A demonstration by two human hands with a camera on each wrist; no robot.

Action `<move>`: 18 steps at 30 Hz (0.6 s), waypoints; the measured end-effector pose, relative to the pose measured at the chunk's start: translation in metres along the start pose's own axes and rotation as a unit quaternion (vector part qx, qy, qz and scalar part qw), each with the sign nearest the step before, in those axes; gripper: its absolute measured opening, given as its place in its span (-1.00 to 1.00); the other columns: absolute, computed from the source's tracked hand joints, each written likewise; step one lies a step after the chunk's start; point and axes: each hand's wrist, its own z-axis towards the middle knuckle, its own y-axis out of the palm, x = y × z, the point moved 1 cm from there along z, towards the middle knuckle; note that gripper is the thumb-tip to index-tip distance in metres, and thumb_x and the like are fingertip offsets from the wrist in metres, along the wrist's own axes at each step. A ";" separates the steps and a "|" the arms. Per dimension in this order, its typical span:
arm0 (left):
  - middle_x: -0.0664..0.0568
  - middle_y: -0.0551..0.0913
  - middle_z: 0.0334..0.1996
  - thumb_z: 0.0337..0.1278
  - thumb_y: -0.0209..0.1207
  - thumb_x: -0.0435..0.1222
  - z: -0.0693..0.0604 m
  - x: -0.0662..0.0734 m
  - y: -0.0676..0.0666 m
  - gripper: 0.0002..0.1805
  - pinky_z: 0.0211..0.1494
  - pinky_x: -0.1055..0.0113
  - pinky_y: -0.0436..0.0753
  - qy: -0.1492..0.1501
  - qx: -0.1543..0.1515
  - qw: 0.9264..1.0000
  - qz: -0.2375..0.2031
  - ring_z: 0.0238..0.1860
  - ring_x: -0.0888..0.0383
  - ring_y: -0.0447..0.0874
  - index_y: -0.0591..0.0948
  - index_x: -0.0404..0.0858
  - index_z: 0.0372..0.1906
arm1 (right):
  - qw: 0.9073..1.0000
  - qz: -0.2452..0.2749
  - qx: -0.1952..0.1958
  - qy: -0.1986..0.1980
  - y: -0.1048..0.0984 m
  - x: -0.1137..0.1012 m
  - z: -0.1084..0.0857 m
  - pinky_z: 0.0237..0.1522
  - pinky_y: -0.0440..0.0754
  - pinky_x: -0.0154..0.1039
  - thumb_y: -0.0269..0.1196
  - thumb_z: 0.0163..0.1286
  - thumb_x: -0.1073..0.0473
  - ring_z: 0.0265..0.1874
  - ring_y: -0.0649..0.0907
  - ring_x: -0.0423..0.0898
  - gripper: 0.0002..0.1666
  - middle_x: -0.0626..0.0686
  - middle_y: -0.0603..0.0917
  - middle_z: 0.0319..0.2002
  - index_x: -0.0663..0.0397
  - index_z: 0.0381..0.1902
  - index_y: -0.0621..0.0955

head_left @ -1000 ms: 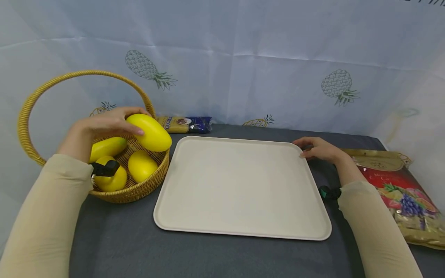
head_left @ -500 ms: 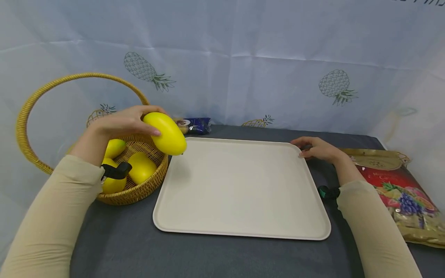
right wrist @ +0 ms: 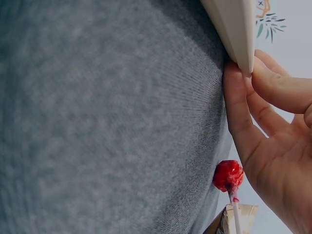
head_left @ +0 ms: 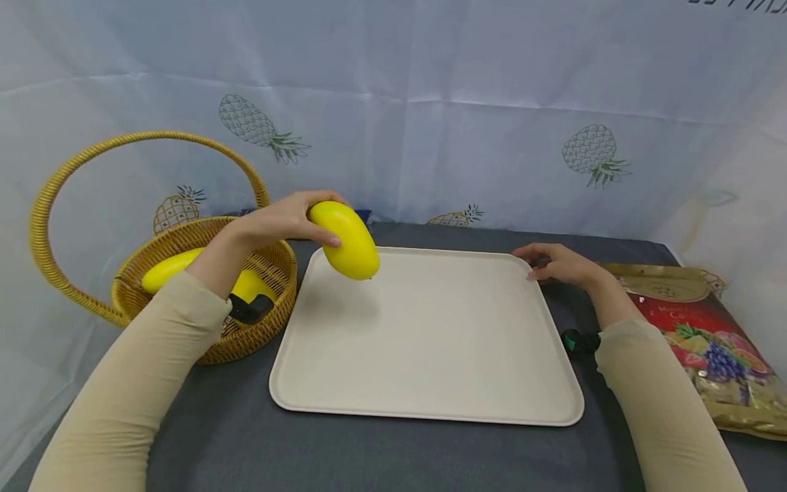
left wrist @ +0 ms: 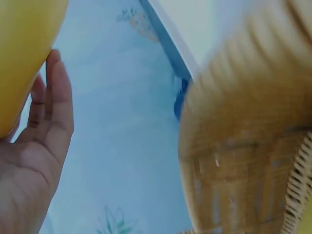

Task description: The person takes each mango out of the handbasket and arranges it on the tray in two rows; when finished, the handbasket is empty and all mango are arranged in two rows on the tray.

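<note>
The left hand [head_left: 289,220] grips a smooth yellow mango-shaped fruit [head_left: 346,240] between thumb and fingers, above the left rear part of a cream tray [head_left: 430,335]. In the left wrist view the fruit [left wrist: 27,53] lies against the fingers of the left hand [left wrist: 41,131]. At the tray's right rear corner, the right hand [head_left: 562,265] pinches the rim; the right wrist view shows the thumb and fingers of that hand [right wrist: 273,112] on either side of the tray edge [right wrist: 236,39]. A wicker basket [head_left: 285,273] holds more yellow fruit [head_left: 169,270], partly hidden by the left arm.
The basket's tall handle [head_left: 147,137] arches up at the left. A red and gold candy bag [head_left: 707,348] lies at the right. Behind the left hand, a dark blue packet end [head_left: 365,216] shows. A red lollipop [right wrist: 228,175] appears in the right wrist view.
The left hand has carried the yellow fruit rightward, from over the basket to over the tray. The right hand has stayed at the tray's corner.
</note>
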 end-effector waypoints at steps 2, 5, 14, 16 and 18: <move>-0.07 0.56 -0.02 0.11 0.31 -0.23 0.005 0.001 0.005 -0.44 0.03 0.16 0.59 0.013 0.004 1.000 -0.019 -0.09 -0.04 0.53 0.45 -0.16 0.24 | 1.000 -0.001 -0.002 -0.002 0.000 -0.001 0.000 0.16 0.66 0.14 0.23 0.39 0.26 -0.01 0.56 0.04 -0.32 0.33 0.47 0.10 0.20 0.43 0.33; -0.06 0.56 -0.03 0.09 0.31 -0.24 0.011 0.005 0.015 -0.42 0.00 0.21 0.63 0.024 0.009 0.998 -0.052 -0.09 -0.02 0.54 0.43 -0.21 0.24 | 1.000 0.001 -0.003 -0.001 0.000 -0.002 0.000 0.15 0.67 0.13 0.23 0.38 0.26 -0.04 0.55 0.02 -0.32 0.32 0.47 0.08 0.20 0.43 0.33; -0.09 0.59 0.01 0.10 0.28 -0.26 0.031 0.018 0.042 -0.38 0.19 0.19 0.63 0.036 0.015 0.991 -0.126 0.00 0.02 0.60 0.36 -0.26 0.27 | 1.000 0.002 -0.008 -0.005 0.001 -0.001 0.002 0.14 0.68 0.13 0.22 0.39 0.26 -0.01 0.56 0.04 -0.32 0.32 0.48 0.10 0.20 0.43 0.32; -0.13 0.60 0.05 0.11 0.26 -0.29 0.037 0.021 0.048 -0.39 0.25 0.15 0.62 0.035 0.026 0.988 -0.151 0.03 0.02 0.62 0.34 -0.29 0.27 | 1.000 0.001 -0.007 -0.006 0.001 -0.001 0.001 0.12 0.69 0.12 0.22 0.40 0.26 -0.01 0.56 0.05 -0.31 0.34 0.47 0.12 0.22 0.43 0.31; -0.16 0.59 0.09 0.14 0.24 -0.30 0.043 0.023 0.056 -0.42 0.29 0.12 0.62 0.027 0.045 0.983 -0.174 0.05 0.03 0.62 0.33 -0.31 0.25 | 1.000 0.002 -0.007 -0.005 0.000 -0.001 0.000 0.11 0.69 0.11 0.22 0.39 0.26 -0.01 0.56 0.05 -0.31 0.34 0.47 0.13 0.23 0.44 0.31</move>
